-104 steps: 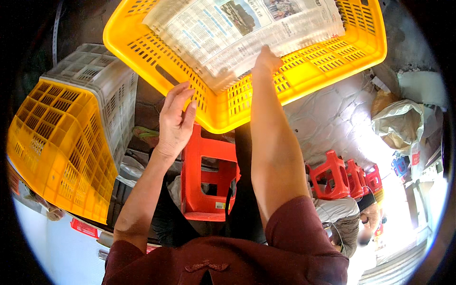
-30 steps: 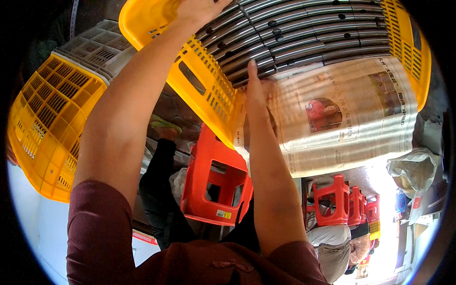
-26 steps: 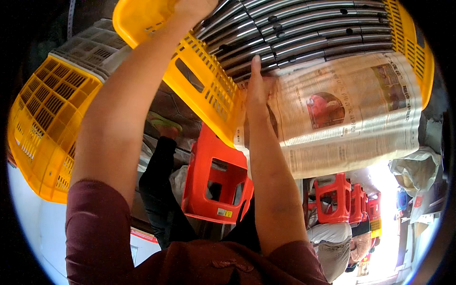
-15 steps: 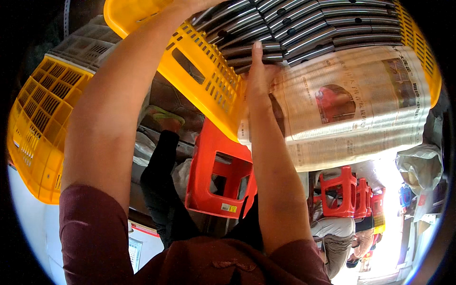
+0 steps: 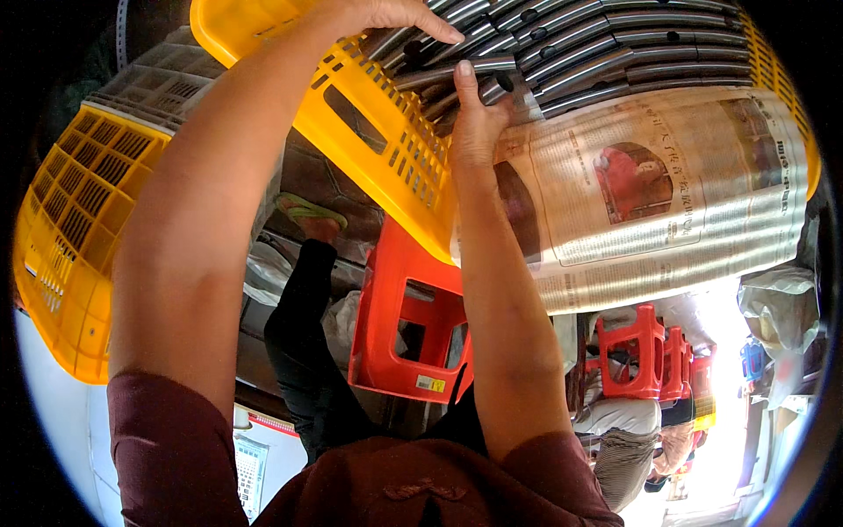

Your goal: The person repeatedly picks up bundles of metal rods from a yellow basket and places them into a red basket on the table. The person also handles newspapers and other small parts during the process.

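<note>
Our right hand lies flat with fingers stretched out, one fingertip on a grey metal tube and the heel of the hand on the newspaper, not gripping anything. Our left hand reaches over the rim with fingers loosely curved on the tubes; can't tell if it's holding one.

Biggest thing here is the yellow crate, tilted, with rows of tubes packed inside and the newspaper draped over their lower part. Another yellow crate sits off to the left. Below the crate's corner is a red plastic stool, with more red stools stacked on the right.
</note>
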